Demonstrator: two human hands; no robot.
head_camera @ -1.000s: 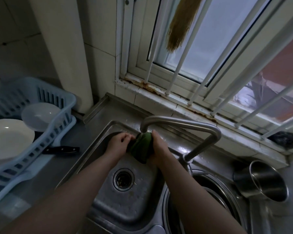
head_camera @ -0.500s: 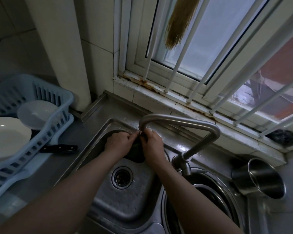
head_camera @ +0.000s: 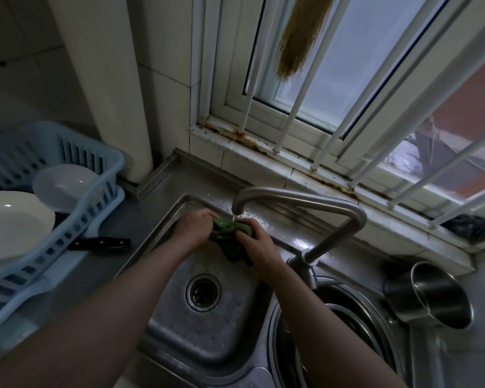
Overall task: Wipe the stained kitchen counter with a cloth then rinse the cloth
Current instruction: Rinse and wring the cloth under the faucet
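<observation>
Rinse step in hand: left hand and right hand, fingers clamped on green cloth under running tap over sink. Next, likely: wring, shut tap.

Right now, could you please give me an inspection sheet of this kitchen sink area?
Surface: steel counter around the sink; droplets behind the basin, no stain that I can make out.
Job's things: green cloth bunched under the faucet, water running onto it.
Clutter: blue dish rack with a plate and bowl; a knife beside the rack; a steel pot on its side at right.
Hands: left hand and right hand both shut on the cloth over the basin.
Cables: nothing seen.
Surroundings: barred window with a rusty sill; a brush hangs above.
</observation>
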